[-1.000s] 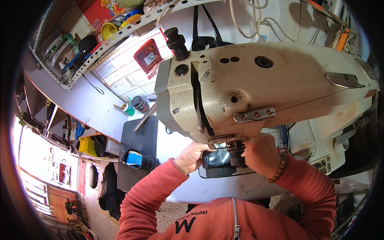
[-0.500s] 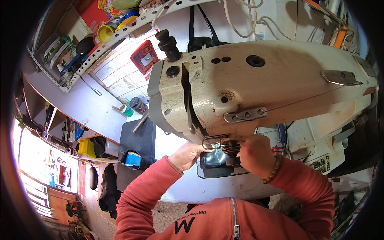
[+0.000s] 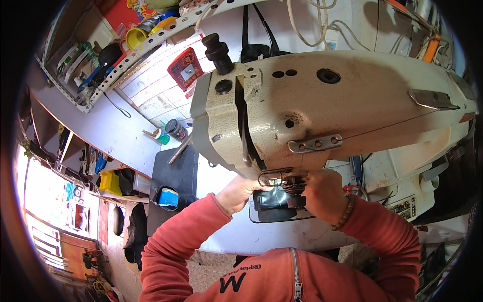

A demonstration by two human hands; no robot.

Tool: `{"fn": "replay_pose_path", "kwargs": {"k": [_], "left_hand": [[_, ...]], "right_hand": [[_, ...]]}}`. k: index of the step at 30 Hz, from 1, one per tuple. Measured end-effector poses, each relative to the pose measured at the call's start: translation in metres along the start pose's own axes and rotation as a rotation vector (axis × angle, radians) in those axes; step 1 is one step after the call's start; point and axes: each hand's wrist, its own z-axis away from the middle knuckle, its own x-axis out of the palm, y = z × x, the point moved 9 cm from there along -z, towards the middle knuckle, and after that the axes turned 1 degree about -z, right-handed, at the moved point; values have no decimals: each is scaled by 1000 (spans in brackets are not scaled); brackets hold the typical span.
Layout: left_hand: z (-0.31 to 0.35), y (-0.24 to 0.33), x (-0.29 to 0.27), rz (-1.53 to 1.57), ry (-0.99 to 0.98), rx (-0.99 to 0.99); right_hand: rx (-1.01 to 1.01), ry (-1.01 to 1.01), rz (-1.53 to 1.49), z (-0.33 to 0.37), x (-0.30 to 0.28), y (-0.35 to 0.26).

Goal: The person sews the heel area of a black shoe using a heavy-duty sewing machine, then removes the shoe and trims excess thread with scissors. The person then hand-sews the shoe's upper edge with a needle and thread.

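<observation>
A large cream sewing machine fills the upper right, its head over my two hands. My left hand reaches in from the left under the front of the head, fingers pressed together; their tips are hidden by the machine. My right hand is curled beside the thread tension dial, its fingertips out of sight behind that part. What either hand pinches does not show. Between the hands, a shiny black piece lies on the machine bed below. A wire thread guide sticks out above it.
On the left stands an open black container with blue inside, on a dark mat. Behind it are a dark jar and a green-white spool. Red-handled scissors lie right of my right hand. A perforated metal shelf holds tools.
The view has shifted slightly, so the machine appears a little further right. Both hands keep nearly the same place at the machine head.
</observation>
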Motion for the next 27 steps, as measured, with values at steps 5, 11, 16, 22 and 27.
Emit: {"fn": "replay_pose_path", "kwargs": {"k": [5,11,16,22,27], "left_hand": [[-1,9,6,-48,-12,64],[-2,2,3,-33,19,7],[-5,0,-2,2,2,29],[-4,2,2,15,-72,19],[-2,3,2,47,-100,7]], "right_hand": [[128,-34,104,22,-6,30],[399,118,61,43,5,111],[378,75,-301,43,11,72],[462,-149,-394,29,47,50],[332,-39,-278,22,50,49]]}}
